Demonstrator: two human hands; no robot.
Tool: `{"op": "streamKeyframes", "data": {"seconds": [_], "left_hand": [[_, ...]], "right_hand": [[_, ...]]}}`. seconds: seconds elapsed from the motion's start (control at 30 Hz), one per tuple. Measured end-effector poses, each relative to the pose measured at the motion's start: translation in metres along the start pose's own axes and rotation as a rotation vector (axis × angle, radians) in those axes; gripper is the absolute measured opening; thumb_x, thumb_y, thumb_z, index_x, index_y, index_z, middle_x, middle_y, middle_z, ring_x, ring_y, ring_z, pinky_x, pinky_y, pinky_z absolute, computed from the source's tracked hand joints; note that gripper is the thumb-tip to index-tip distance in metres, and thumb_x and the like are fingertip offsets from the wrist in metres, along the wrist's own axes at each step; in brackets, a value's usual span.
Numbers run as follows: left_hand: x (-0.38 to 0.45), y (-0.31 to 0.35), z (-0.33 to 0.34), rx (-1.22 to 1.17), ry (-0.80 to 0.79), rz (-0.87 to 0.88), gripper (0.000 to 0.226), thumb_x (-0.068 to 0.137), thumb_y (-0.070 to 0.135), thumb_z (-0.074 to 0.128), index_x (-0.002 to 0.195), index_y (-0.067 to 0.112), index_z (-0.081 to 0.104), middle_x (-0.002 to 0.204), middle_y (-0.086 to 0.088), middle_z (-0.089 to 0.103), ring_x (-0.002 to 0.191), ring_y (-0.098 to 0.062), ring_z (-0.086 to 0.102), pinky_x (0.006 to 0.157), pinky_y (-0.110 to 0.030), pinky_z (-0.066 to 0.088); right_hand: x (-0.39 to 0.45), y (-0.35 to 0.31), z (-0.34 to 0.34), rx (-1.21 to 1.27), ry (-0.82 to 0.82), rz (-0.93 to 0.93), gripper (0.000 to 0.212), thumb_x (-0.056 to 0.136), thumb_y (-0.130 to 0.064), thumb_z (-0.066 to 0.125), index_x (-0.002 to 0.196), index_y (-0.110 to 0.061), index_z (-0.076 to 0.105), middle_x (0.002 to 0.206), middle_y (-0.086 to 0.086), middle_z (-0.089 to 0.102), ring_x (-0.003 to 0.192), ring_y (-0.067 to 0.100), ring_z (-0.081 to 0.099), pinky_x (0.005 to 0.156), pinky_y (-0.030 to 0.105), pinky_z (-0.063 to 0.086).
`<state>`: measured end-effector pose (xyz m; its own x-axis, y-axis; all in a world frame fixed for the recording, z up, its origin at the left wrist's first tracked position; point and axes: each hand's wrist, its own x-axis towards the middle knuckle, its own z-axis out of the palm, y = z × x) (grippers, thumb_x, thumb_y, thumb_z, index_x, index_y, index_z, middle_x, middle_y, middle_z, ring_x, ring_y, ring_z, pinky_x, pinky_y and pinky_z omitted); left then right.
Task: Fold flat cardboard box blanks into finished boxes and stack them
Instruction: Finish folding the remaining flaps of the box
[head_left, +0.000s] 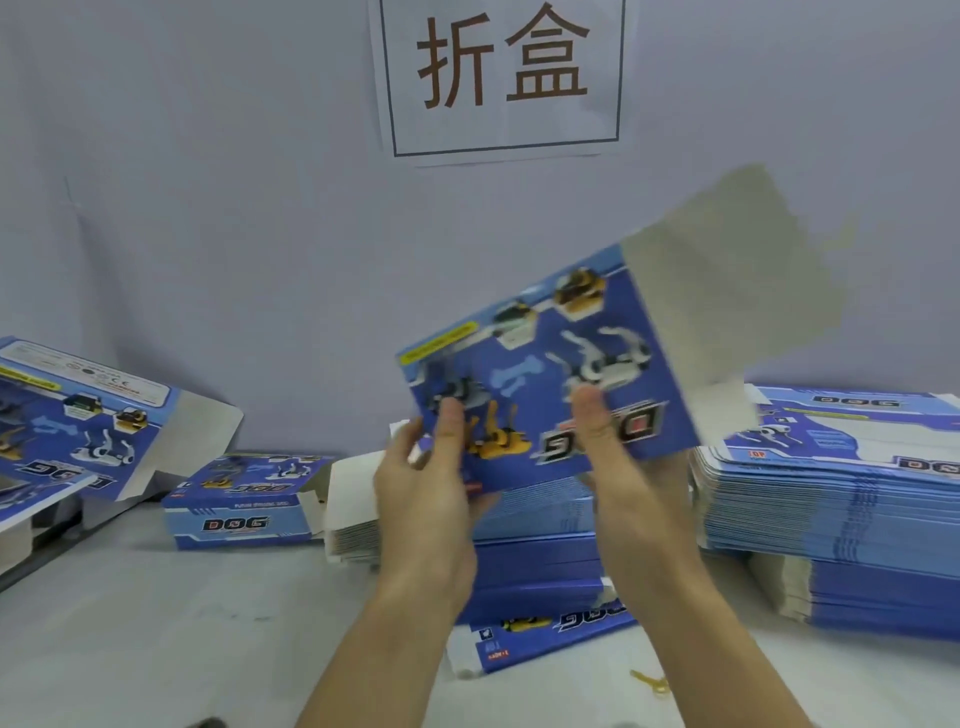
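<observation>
a pale grey table runs to a plain grey-lilac wall, where a white paper sign with 2 large brown characters hangs at top centre. along the far edge of the table sit a folded blue box printed "dog" and, at far left, a part-folded box tilted with its grey flaps open. a tall stack of flat blanks fills the right side, and a lower stack lies in the middle beneath the hands, with 1 loose blank lying askew at its near edge. a yellow rubber band lies on the bare table near the right forearm. open table shows at near left and between the near blank and the right stack.

both hands hold 1 flat blue blank up above the middle stack, tilted, its grey flap up to the right and blurred. the left hand grips its lower left corner, thumb on the printed face and fingers curled behind. the right hand pinches the lower edge, thumb on the front near the lettering.
</observation>
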<state>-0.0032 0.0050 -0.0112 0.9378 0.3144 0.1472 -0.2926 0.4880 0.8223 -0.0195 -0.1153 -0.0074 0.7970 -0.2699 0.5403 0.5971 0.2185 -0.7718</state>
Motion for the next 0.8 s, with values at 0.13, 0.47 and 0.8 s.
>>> {"op": "streamKeyframes", "data": {"seconds": [0.13,0.47,0.8], "left_hand": [[-0.009,-0.002,0.003,0.415,-0.194,0.068,0.035,0.087,0.047,0.067,0.098,0.014,0.065,0.084,0.003,0.074,0.075,-0.024,0.074,0.052,-0.03,0.055],[-0.003,0.033,-0.016,0.536,-0.38,0.384,0.083,0.075,0.077,0.062,0.147,0.057,0.024,0.133,0.034,0.048,0.121,0.02,0.044,0.096,-0.015,0.038],[-0.008,0.015,-0.013,0.387,-0.383,0.41,0.031,0.086,0.055,0.068,0.107,0.032,0.062,0.086,-0.01,0.069,0.086,-0.029,0.073,0.082,-0.055,0.059]], "right_hand": [[0.02,-0.011,-0.026,0.157,0.237,-0.098,0.085,0.08,-0.046,0.077,0.149,-0.032,0.03,0.127,-0.006,0.069,0.111,0.021,0.07,0.095,0.056,0.054],[0.016,-0.004,-0.033,-0.202,-0.458,0.088,0.094,0.069,-0.057,0.082,0.148,-0.046,0.031,0.128,-0.016,0.067,0.112,0.013,0.069,0.089,0.035,0.06],[0.013,-0.004,-0.022,-0.185,-0.357,0.031,0.061,0.075,-0.072,0.068,0.122,-0.034,0.057,0.108,-0.012,0.074,0.1,0.008,0.072,0.085,0.031,0.06]]}}
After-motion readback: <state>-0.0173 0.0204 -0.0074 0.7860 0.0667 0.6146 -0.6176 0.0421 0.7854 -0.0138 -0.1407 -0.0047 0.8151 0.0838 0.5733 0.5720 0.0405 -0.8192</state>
